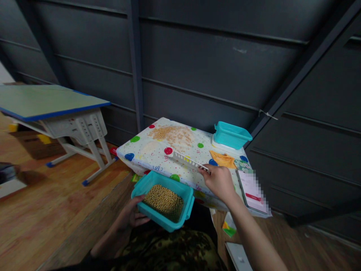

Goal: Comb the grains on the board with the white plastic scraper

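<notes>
My left hand [130, 215] grips the near left side of a teal plastic box [186, 210] filled with soybeans [164, 201], held just below the front edge of the small table [146, 156]. My right hand [218, 181] pinches the near end of a white ruler [187, 160] that lies slanted on the spotted tablecloth. A heap of soybeans mixed with pale grains [170, 135] sits farther back on the cloth, beyond the ruler.
A second teal box [231, 135] stands at the table's back right, with orange paper [222, 160] and a notebook [252, 192] near it. A blue-edged desk [47, 101] stands at left on the wooden floor. Dark wall panels rise behind.
</notes>
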Demonstrator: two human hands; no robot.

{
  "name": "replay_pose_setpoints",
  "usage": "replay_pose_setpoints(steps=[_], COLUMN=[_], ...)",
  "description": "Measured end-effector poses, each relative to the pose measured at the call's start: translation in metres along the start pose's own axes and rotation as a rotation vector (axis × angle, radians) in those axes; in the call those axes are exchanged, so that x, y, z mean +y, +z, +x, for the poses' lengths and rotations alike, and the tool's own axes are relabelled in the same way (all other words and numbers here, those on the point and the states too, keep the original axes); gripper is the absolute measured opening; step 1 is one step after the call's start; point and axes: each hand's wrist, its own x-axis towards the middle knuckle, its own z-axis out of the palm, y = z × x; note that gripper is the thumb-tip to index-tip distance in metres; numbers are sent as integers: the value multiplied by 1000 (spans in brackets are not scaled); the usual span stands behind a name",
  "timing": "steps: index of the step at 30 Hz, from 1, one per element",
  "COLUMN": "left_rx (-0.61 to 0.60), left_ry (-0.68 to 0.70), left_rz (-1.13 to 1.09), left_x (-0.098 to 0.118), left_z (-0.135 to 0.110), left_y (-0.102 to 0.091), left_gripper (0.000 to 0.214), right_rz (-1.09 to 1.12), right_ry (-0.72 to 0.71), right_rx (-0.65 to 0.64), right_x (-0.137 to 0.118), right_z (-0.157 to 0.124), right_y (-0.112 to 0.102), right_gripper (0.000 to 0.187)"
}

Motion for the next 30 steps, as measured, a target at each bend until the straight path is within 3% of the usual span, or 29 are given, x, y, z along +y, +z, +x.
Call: replay_pose_setpoints(steps=[6, 14, 18, 23, 30], left_rx=[-2, -17, -24, 42, -27], left_ry=[30, 27, 86, 35, 30], left_rz=[25, 18, -12, -2, -27], left_x=[-2, -1, -5, -5, -3], left_z=[-5, 0, -3, 3, -2], left_y=[1, -3, -1, -2, -3], left_gripper=[56, 69, 73, 73, 71], right_rz=[40, 130, 221, 298, 360], right_ry=[-21, -99, -126, -136, -161], right_rx=[-10, 78, 41, 34, 14], right_x=[1, 4, 6, 7, 3], right_z=[0, -7, -12, -19, -35], right_y=[-1, 4, 3, 2, -6], right_gripper=[25, 19, 25, 27, 27])
